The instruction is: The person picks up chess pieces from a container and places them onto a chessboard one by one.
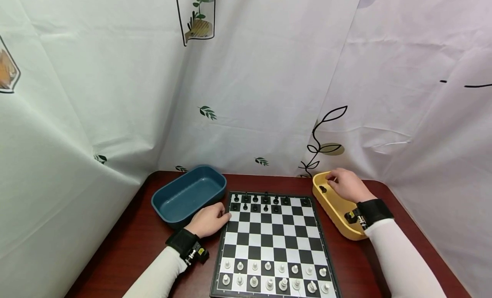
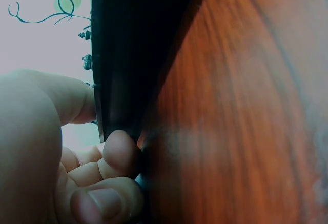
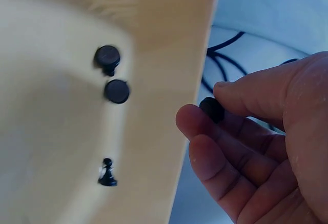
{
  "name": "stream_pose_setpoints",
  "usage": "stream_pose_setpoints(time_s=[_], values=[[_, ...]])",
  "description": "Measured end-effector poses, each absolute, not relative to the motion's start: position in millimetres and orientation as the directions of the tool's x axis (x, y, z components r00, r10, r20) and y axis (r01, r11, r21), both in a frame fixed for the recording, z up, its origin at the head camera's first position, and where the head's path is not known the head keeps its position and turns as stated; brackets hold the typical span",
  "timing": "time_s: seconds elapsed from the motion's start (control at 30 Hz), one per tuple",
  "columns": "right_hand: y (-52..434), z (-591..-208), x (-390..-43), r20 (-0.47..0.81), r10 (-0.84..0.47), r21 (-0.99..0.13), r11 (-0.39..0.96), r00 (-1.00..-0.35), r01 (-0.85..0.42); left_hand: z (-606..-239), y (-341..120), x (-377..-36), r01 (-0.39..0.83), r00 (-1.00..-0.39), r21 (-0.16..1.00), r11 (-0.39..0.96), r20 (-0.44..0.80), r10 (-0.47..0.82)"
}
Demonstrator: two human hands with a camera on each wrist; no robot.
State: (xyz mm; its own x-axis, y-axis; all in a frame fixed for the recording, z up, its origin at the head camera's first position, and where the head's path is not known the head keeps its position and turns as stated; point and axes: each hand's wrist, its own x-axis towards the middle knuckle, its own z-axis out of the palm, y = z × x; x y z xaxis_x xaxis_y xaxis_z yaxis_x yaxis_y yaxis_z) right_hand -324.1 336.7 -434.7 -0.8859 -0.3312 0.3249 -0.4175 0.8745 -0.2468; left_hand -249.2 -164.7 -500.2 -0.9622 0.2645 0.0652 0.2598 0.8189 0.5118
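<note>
A black-and-white chessboard (image 1: pixel 269 238) lies on the table. White chess pieces (image 1: pixel 267 266) fill its two near rows. Black chess pieces (image 1: pixel 255 198) stand along the far row and on the left part of the row before it. My left hand (image 1: pixel 209 220) holds the board's left edge, one digit on top and curled fingertips (image 2: pixel 122 152) against the side. Over the far end of the yellow tray (image 1: pixel 334 214), my right hand (image 1: pixel 347 185) pinches a small black chess piece (image 3: pixel 211 109) between thumb and forefinger; its kind is hidden. Inside the tray lie a black pawn (image 3: pixel 107 172) and other black pieces (image 3: pixel 117 91).
A dark blue tray (image 1: pixel 188 193) stands to the left of the board, close by the left hand. The dark red wooden table (image 1: pixel 127 242) ends against a white printed cloth (image 1: pixel 246 131) at the back.
</note>
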Motion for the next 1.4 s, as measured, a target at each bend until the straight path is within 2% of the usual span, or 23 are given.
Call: stream_pose_setpoints(time_s=[0.23,0.53,0.87,1.07,1.23,1.4], values=[[322.5,-424.8,-311.8,0.356,-0.28,-0.315,0.863,-0.892,-0.396,-500.8,-165.6,-249.8,0.253,-0.964,0.505,0.825,0.061,0.258],[302.0,-415.0,-292.9,0.431,-0.28,-0.343,0.828,-0.858,-0.443,-502.6,-164.6,-251.2,0.265,-0.961,0.511,0.817,0.068,0.269],[270.4,-409.1,-277.1,0.441,-0.345,-0.284,0.822,-0.828,-0.494,-502.1,-165.7,-252.1,0.276,-0.958,0.509,0.815,0.083,0.273],[253.5,-417.4,-271.8,0.471,-0.396,-0.292,0.773,-0.788,-0.563,-501.8,-166.3,-250.8,0.277,-0.958,0.512,0.813,0.084,0.273],[240.1,-426.5,-269.0,0.449,-0.44,-0.341,0.72,-0.777,-0.605,-503.6,-166.1,-249.6,0.296,-0.953,0.508,0.809,0.103,0.284],[229.5,-434.3,-268.0,0.39,-0.437,-0.39,0.719,-0.811,-0.575,-503.0,-165.1,-250.0,0.289,-0.955,0.511,0.809,0.1,0.278]])
